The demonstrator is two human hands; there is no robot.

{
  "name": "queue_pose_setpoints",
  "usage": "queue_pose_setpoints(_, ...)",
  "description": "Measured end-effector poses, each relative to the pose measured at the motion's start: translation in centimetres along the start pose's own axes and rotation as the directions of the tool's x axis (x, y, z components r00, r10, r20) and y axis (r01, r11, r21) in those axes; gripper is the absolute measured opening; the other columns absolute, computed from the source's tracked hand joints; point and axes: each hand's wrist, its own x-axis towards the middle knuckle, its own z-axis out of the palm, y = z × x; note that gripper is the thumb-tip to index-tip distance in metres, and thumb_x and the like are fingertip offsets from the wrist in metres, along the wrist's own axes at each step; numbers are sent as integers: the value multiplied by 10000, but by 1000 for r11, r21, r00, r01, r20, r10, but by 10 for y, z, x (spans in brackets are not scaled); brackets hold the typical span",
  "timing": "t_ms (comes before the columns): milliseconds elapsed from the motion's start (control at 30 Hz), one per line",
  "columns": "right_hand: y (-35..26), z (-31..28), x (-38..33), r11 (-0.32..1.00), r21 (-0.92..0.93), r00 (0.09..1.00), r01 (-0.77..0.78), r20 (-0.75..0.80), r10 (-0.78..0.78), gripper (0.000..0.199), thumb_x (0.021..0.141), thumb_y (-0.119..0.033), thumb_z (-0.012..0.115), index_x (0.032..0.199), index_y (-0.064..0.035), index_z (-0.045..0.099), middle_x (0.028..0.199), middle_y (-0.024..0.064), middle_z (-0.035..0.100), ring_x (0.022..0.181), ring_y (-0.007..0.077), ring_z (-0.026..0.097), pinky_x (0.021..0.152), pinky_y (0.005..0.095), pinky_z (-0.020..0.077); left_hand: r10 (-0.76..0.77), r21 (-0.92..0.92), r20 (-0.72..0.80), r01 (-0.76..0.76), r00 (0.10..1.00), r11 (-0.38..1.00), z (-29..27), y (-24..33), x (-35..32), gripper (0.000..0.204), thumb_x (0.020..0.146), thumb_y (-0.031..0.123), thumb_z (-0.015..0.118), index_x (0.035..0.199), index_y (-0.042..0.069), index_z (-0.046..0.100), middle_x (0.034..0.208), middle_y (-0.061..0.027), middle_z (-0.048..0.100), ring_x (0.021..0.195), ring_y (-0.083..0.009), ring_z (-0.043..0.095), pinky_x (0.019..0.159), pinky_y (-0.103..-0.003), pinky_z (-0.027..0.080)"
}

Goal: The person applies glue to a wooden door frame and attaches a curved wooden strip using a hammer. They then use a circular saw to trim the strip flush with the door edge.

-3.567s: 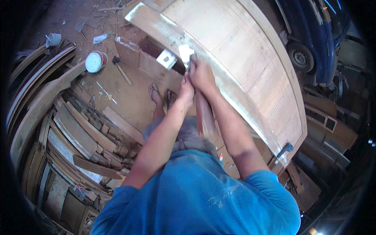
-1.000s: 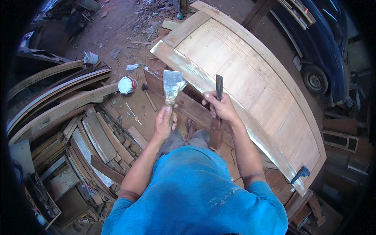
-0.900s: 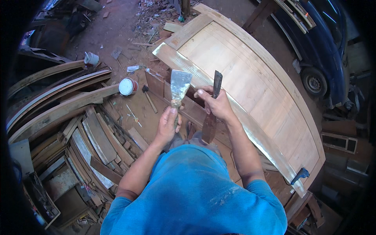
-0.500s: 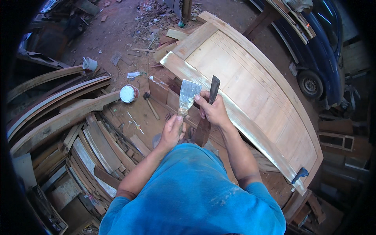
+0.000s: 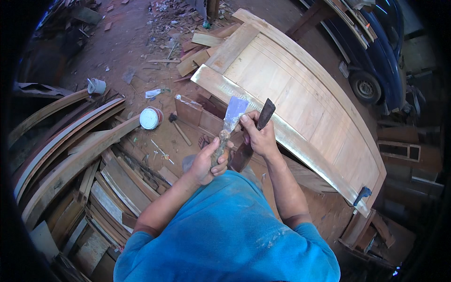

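My left hand (image 5: 209, 162) is wrapped round the worn handle of a putty knife (image 5: 234, 111), whose wide, smeared blade points away from me. In my right hand (image 5: 260, 137) is a long dark flat tool (image 5: 266, 114), knife-like, with a browner, wider end toward my body; its exact kind I cannot make out. The right thumb and fingertips are at the edge of the putty knife's blade, near its neck. Beyond and to the right of both hands lies a large arched wooden panel (image 5: 286, 89), with pale smears along its near rail.
A dark blue clamp (image 5: 362, 193) sits on the panel's right near corner. To the left are a lidded white bucket (image 5: 150, 118), a hammer (image 5: 180, 130) on the ground, and stacked curved boards (image 5: 70, 141). A blue vehicle (image 5: 376, 61) stands at the far right.
The putty knife has turned so its blade tilts further right and catches bluish light. The dark tool's upper end has tipped to the right. Both hands have stayed close together.
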Motion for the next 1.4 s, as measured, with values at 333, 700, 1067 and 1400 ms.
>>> queue_pose_setpoints(333,14,18,5,964,-194,982,183,71,-172,231,988,-195,626,866,0,636,733,59,661,524,80,551,476,255,440,-125,-535,84,151,989,831,-15,16,37,434,1074,483,325,942,127,536,551,38,442,376,-90,365,376,-255,289)
queue_pose_setpoints(700,-1,-5,10,977,-52,969,-205,-149,195,218,901,-159,715,1021,-5,620,793,39,628,518,77,498,457,246,401,-173,-347,280,268,944,899,-85,77,51,427,1069,480,341,1022,101,534,629,-6,510,391,-103,416,390,-249,309)
queue_pose_setpoints(1067,147,-18,-67,847,184,859,-499,-23,511,544,918,-100,663,1411,-5,454,1009,72,638,785,147,626,728,326,537,275,996,-31,51,961,-67,-161,183,180,620,870,627,662,938,15,737,944,-148,723,835,-249,670,778,-386,522)
queue_pose_setpoints(1400,96,-58,-42,817,-447,927,-365,-90,365,922,840,-173,763,1573,-39,220,1349,155,516,1229,219,513,1039,343,417,427,735,-81,343,901,-584,-131,192,279,686,854,634,583,962,-25,740,1027,-247,710,1007,-369,689,910,-457,535)
